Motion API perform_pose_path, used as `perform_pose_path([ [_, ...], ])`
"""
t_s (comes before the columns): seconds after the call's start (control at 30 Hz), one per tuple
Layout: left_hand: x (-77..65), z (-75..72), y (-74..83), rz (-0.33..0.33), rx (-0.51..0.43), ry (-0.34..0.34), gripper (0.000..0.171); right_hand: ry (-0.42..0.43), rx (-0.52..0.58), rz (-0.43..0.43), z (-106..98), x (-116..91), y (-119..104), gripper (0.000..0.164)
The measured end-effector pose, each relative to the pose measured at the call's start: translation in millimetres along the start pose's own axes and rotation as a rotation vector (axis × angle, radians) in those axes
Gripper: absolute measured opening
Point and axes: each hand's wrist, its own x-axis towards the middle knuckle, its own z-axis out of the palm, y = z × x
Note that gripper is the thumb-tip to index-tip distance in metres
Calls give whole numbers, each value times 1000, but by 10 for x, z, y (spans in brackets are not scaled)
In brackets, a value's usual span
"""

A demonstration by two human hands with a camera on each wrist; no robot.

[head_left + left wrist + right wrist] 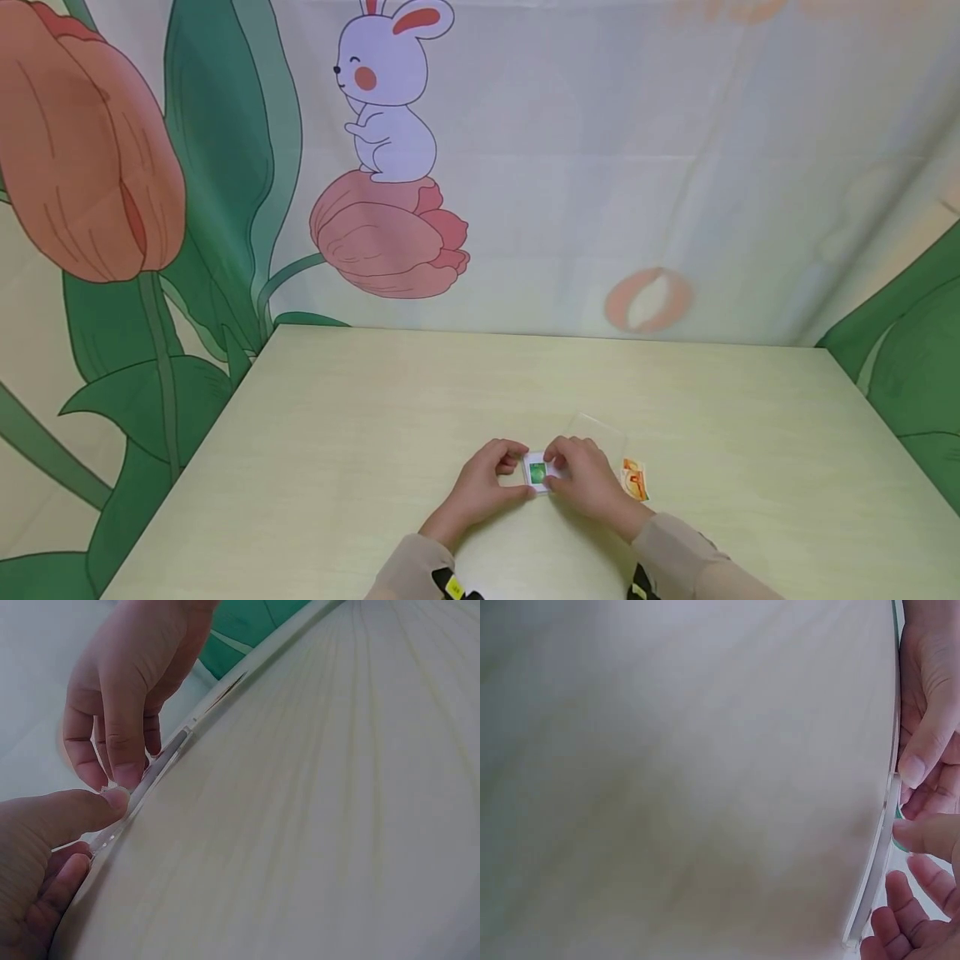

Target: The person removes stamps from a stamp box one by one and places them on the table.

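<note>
A small white card with a green picture [537,473] lies in a thin, flat clear plastic case [159,769], low over the tabletop. My left hand [487,479] grips the case from its left side, thumb at the near edge and index finger at the far edge. On the right, my right hand [588,479] has thumb and index fingertips at the white card, covering its right part. Edge-on in the right wrist view, the case [874,862] runs between both hands, the right thumb [926,832] over it.
A clear flat sheet [597,429] lies just behind my right hand. Next to that hand is a small orange-and-white printed card [634,479]. The pale wooden table [337,433] ends at a curtain [540,208] printed with tulips and a rabbit.
</note>
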Motion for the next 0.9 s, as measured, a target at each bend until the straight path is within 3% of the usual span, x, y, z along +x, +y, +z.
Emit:
perform_pose_path([
  [0.27, -7, 0, 15, -2, -2, -1, 48, 17, 58, 13, 20, -2, -33, 23],
  [0.6, 4, 11, -3, 10, -4, 2, 48, 11, 55, -25, 12, -8, -33, 24],
  [0.9, -1, 13, -10, 7, -1, 5, 48, 18, 63, 20, 24, -10, -30, 18],
])
